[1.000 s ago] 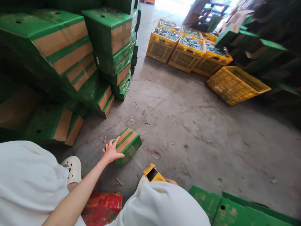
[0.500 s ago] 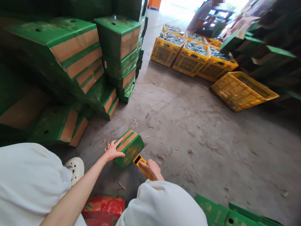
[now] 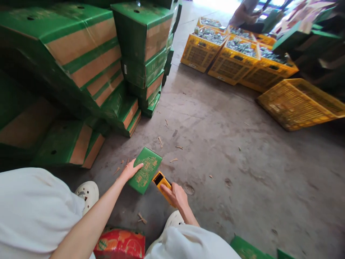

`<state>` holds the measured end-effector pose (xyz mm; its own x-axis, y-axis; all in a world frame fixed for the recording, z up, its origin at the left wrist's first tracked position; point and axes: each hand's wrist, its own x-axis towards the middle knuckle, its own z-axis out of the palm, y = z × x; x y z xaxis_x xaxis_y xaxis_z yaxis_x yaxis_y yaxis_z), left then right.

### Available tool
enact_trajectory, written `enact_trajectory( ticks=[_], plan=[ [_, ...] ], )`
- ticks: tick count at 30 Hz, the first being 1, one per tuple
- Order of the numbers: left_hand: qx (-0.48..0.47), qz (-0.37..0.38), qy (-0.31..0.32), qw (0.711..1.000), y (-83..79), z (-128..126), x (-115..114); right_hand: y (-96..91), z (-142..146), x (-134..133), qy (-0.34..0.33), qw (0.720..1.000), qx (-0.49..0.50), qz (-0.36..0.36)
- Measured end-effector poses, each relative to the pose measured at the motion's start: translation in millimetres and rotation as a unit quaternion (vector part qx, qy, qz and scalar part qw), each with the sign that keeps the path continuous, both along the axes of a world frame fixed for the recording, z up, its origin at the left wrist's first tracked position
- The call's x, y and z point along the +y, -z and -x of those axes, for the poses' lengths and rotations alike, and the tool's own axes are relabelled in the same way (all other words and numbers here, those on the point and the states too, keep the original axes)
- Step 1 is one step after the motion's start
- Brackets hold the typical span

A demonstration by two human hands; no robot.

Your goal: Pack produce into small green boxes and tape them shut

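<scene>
A small green cardboard box (image 3: 145, 169) with gold print is tilted above the floor between my hands. My left hand (image 3: 132, 169) grips its left edge, thumb lying across the printed face and the other fingers behind it. In my right hand (image 3: 175, 194) is a yellow handheld tool (image 3: 165, 189) with a dark recess at its far end; its exact kind does not show. The tool's end is close to the box's lower right edge, and I cannot tell if they touch.
Stacked green cartons (image 3: 88, 54) stand at the left. Yellow crates (image 3: 203, 50) of small greyish items are at the back, near a seated person (image 3: 246, 14). A tilted yellow crate (image 3: 299, 104) lies at right. A red box (image 3: 121, 242) sits between my feet, with scraps on the floor.
The small green box has turned so its printed face points up toward me, its brown-striped side out of sight. My right hand and the yellow tool show more fully beyond my knee.
</scene>
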<state>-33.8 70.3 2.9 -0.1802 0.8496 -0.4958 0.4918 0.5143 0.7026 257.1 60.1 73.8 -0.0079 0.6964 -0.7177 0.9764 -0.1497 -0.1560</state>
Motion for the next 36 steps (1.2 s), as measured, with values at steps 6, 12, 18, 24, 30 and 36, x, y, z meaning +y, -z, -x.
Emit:
enact_trajectory(
  ticks=[6,12,18,24,30,36],
  plan=[
    [-0.075,-0.022,-0.025,0.997,7.7,0.2,-10.5,-23.2,3.5,6.1,-0.061,0.996,-0.055,-0.014],
    [-0.098,-0.023,-0.036,0.994,3.0,0.1,-15.6,-46.3,26.6,26.3,-0.101,0.993,-0.061,-0.022],
    [-0.163,0.011,-0.070,0.984,-3.1,0.1,-31.8,-45.3,36.9,31.0,-0.104,0.992,-0.062,-0.030],
    [-0.320,0.015,-0.157,0.934,-9.8,-25.2,-73.0,-61.8,19.8,28.9,-0.178,0.976,-0.095,-0.082],
    [-0.288,-0.077,-0.190,0.936,-83.4,7.3,-63.2,-144.1,40.4,64.0,-0.266,0.946,-0.099,-0.160],
    [-0.141,-0.188,-0.270,0.934,-190.3,138.6,-82.8,-225.7,167.2,92.0,-0.346,0.916,-0.005,-0.204]
  ],
)
